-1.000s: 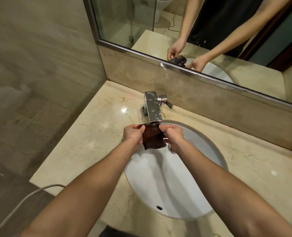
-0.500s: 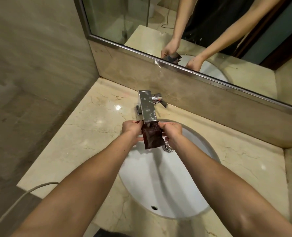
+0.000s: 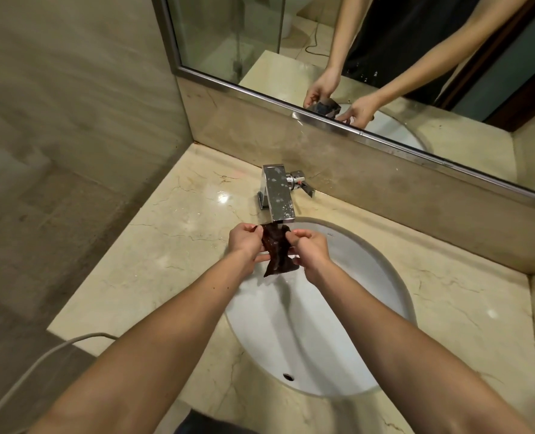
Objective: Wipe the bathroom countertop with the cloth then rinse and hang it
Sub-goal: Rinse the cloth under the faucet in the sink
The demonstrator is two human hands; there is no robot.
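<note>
Head view: mid-frame, left hand [image 3: 244,242] and right hand [image 3: 314,250] each have a pinching grip on the dark cloth [image 3: 278,255] below the tap [image 3: 278,198], over the sink [image 3: 354,292].

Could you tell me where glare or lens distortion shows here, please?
Head view: a bright glare spot sits on the countertop left of the faucet; the wide-angle lens stretches the forearms near the bottom edge; the cloth looks sharp.

The faucet [image 3: 278,195] overhangs the sink's [image 3: 338,324] far rim; open table [image 3: 153,261] flanks it; a wall [image 3: 72,151] bounds the left.
</note>
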